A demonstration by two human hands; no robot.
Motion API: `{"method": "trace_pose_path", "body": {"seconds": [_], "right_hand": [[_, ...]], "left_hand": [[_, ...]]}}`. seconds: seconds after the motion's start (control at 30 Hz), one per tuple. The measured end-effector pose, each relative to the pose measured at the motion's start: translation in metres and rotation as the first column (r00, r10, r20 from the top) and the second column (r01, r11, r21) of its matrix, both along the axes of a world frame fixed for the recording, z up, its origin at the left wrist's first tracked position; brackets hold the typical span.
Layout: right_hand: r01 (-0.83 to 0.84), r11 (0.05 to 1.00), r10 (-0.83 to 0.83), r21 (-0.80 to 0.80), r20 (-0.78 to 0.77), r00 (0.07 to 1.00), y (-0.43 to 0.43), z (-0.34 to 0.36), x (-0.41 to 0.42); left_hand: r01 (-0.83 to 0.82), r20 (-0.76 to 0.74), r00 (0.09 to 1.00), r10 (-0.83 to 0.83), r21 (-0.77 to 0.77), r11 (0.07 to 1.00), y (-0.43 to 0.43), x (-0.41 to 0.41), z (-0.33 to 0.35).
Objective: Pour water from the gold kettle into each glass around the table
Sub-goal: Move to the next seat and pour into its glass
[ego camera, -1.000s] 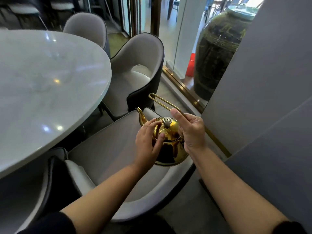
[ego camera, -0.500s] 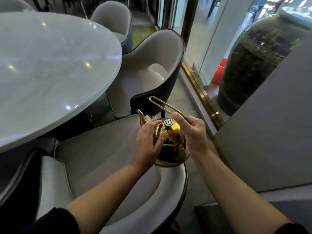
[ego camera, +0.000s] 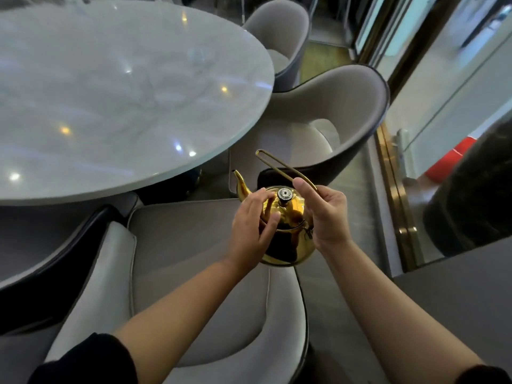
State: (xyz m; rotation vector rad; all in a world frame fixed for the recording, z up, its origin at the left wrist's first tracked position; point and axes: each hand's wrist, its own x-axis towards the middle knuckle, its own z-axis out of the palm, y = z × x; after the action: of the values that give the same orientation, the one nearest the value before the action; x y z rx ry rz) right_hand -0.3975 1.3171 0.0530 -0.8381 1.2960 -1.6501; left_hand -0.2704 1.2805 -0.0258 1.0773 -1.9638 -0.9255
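I hold the gold kettle (ego camera: 288, 231) in the air above the seat of the nearest chair (ego camera: 177, 261), off the edge of the worktop (ego camera: 116, 87). The kettle sits upright. Its spout (ego camera: 240, 184) points away from me toward the worktop edge, and its lid knob (ego camera: 284, 194) faces up.

My right hand (ego camera: 327, 214) has its grip closed on the kettle's thin wire handle (ego camera: 279, 166). The thumb lies along the top of the handle and the fingers wrap beneath it, on the kettle's right side. The free loop of the handle extends up and away from the kettle, past my thumb.

My left hand (ego camera: 252, 231) rests against the kettle's left side, just behind the spout. Its fingers are spread and curved over the shoulder of the body, with the fingertips near the lid knob. This grip is a loose, partly open cup on the body rather than a full clasp.

The worktop is round, pale and glossy, and lies to the kettle's left and beyond it. A second chair (ego camera: 327, 120) stands beyond the kettle, tucked at the worktop edge, and a third chair (ego camera: 279, 40) stands farther along the same edge. A large dark jar (ego camera: 476, 195) stands well to the kettle's right, with a red object (ego camera: 451, 159) beside it. No glass is clearly visible on the worktop.
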Motion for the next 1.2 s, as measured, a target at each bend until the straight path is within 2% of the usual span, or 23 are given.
{"method": "trace_pose_path", "body": {"seconds": [0.13, 0.33, 0.57, 0.73, 0.9, 1.2], "right_hand": [[-0.12, 0.993, 0.12, 0.008, -0.031, 0.992, -0.03, -0.006, 0.0], [-0.324, 0.946, 0.324, 0.004, 0.043, 0.945, -0.079, -0.015, -0.01], [-0.55, 0.835, 0.549, 0.009, 0.063, 0.833, -0.143, -0.021, -0.046], [-0.668, 0.744, 0.668, 0.026, -0.002, 0.744, -0.188, -0.017, -0.086], [-0.74, 0.672, 0.74, 0.021, -0.025, 0.672, -0.223, -0.012, -0.118], [-0.751, 0.66, 0.751, 0.006, 0.011, 0.66, -0.277, -0.018, -0.128]], "left_hand": [[-0.116, 0.01, 0.993, 0.116, -0.011, 0.993, -0.014, 0.006, -0.001], [-0.288, 0.049, 0.956, 0.288, -0.009, 0.957, -0.037, 0.004, -0.006], [-0.516, 0.038, 0.856, 0.516, -0.003, 0.857, -0.069, -0.036, -0.014], [-0.647, 0.028, 0.762, 0.647, 0.008, 0.762, -0.094, -0.086, -0.01], [-0.703, 0.049, 0.711, 0.702, 0.062, 0.708, -0.111, -0.125, 0.001], [-0.692, 0.121, 0.722, 0.682, 0.085, 0.717, -0.157, -0.132, 0.001]]}}
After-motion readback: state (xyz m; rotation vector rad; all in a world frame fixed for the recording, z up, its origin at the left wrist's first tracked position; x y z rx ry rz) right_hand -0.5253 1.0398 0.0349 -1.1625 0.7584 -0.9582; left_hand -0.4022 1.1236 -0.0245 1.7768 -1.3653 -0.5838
